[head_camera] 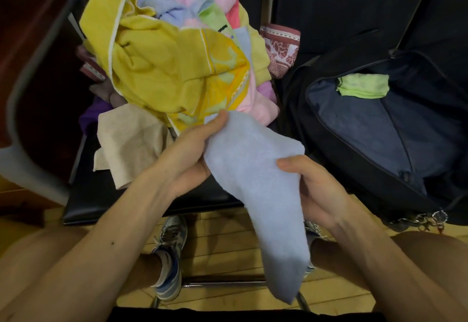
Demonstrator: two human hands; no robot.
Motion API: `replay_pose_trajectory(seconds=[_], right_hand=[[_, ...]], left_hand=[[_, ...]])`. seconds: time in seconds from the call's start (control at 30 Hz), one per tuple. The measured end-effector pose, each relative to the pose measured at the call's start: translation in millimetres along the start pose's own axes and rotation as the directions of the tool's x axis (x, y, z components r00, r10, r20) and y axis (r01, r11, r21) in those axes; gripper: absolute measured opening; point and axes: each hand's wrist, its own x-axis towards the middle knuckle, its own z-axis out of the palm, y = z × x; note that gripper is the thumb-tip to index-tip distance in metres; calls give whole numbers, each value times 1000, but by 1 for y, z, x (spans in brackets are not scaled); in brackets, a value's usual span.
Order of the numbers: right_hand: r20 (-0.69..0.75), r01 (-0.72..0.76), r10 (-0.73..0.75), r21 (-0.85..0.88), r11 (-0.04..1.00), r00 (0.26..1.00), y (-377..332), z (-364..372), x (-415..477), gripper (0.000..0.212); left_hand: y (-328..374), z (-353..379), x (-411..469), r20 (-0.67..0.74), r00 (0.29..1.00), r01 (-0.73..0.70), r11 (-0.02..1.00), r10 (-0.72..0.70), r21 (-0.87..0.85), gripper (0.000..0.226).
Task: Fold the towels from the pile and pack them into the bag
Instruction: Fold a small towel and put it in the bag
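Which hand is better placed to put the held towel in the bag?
Right, probably: the right hand grips the towel on the side nearest the open bag; the left hand holds its far edge by the pile.

Both hands, left [192, 152] and right [311, 190], hold a light-blue towel [255, 184] beside the pile [177, 68].

Soft, even indoor light leaves the pile [172, 68] bright, while the bag [367, 131] and black seat [101, 195] sit dim. Wide-angle bending curves the frame's edges. The whole picture is slightly soft, and the blue towel [253, 169] looks blurred and textureless.
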Motion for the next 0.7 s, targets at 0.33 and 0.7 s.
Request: replay_pose_trajectory(seconds=[0.33, 0.7], right_hand=[[-423, 53, -87, -93, 994, 902, -16, 2, -5, 33], [-273, -99, 14, -299, 949, 962, -12, -15, -8, 37]], left_hand=[[-41, 6, 2, 392, 887, 264, 965, -243, 2, 63], [-36, 12, 3, 54, 994, -107, 947, 95, 304, 32]])
